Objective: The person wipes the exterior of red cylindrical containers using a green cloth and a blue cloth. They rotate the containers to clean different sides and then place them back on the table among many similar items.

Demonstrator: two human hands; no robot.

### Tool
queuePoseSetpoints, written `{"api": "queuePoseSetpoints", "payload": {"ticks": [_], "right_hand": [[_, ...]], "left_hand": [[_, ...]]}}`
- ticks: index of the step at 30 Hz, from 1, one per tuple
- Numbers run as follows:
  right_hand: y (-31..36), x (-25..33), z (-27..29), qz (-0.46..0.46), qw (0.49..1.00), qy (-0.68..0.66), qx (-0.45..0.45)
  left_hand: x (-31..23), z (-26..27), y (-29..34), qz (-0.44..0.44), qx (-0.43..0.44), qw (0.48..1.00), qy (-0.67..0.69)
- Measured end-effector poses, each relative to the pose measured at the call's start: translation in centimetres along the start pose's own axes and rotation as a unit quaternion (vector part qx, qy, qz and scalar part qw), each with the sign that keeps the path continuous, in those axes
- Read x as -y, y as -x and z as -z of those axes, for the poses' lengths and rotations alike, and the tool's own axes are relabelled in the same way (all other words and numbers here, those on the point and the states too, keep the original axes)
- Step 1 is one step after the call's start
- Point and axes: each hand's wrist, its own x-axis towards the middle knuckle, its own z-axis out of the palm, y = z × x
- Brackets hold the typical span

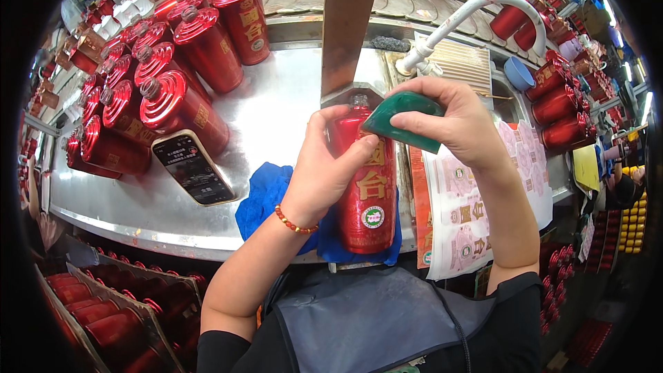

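Rows of finished red bottles (181, 97) lie packed at the far left of the steel surface (276, 107), well clear of the fingers, with a dark smartphone (193, 168) resting face up just beyond the left wrist and a crumpled blue cloth (266, 197) spread under that forearm. At centre, the left hand (324, 169) is clenched around a red bottle (367, 193) lying on the cloth, neck pointing away from the person, thumb pressed across its shoulder beside the gold lettering. Just above those fingers, touching the bottle's shoulder, the right hand (452, 121) pinches a green wedge-shaped pad (400, 119) between thumb and forefingers, its flat edge laid against the glossy red wall. The work appears to be at the smoothing or wiping stage, with the bottle steadied for the pad; the next move would seem to call for a firm, even stroke down the body while the left hand keeps it from rolling. To the right of the fingers, sheets of pink and orange labels (476, 214) lie fanned out near the surface's edge, and more red bottles (563, 107) are stacked beyond a white tap (469, 17).
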Motion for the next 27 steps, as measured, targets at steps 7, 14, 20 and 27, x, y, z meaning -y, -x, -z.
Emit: {"api": "queuePoseSetpoints", "payload": {"ticks": [7,14,20,27], "right_hand": [[-0.1,1.6,-0.8,0.057,0.991,0.118,-0.017],[-0.6,1.6,-0.7,0.134,0.969,0.204,0.024],[-0.9,1.6,-1.2,0.149,0.966,0.212,0.004],[-0.4,0.8,-0.4,0.089,0.984,0.156,-0.015]], "left_hand": [[0.8,0.5,-0.1,-0.019,-0.006,0.997,-0.075],[0.8,0.2,-0.1,-0.014,-0.003,0.999,-0.046],[1.0,0.5,0.1,-0.021,0.006,0.999,-0.033],[2.9,0.4,-0.7,-0.032,0.003,0.992,-0.121]]}}
